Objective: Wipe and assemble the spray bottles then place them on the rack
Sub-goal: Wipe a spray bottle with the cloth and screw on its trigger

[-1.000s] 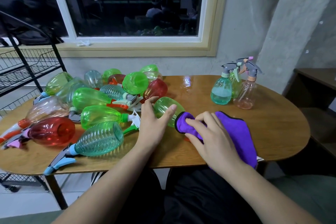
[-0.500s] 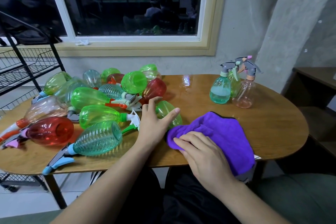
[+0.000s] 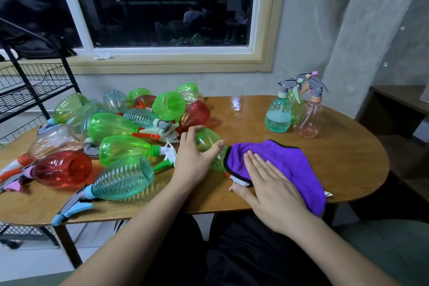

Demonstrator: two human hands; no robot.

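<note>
A green spray bottle (image 3: 210, 144) lies on its side near the table's front edge. My left hand (image 3: 193, 158) curls over its body and holds it down. A purple cloth (image 3: 285, 162) covers the bottle's neck end, where a bit of white and orange nozzle (image 3: 240, 180) pokes out. My right hand (image 3: 267, 183) lies flat on the cloth with straight fingers, pressing it onto the bottle's end.
Several green, red and teal bottles (image 3: 125, 146) lie piled on the left half of the wooden table (image 3: 343, 153). Three upright assembled bottles (image 3: 294, 111) stand at the back right. A black wire rack (image 3: 27, 90) stands to the left. A window is behind the table.
My right hand went from pinching the bunched cloth on the bottle's end to pulling back, and now lies flat on the spread cloth. The left hand stayed on the bottle.
</note>
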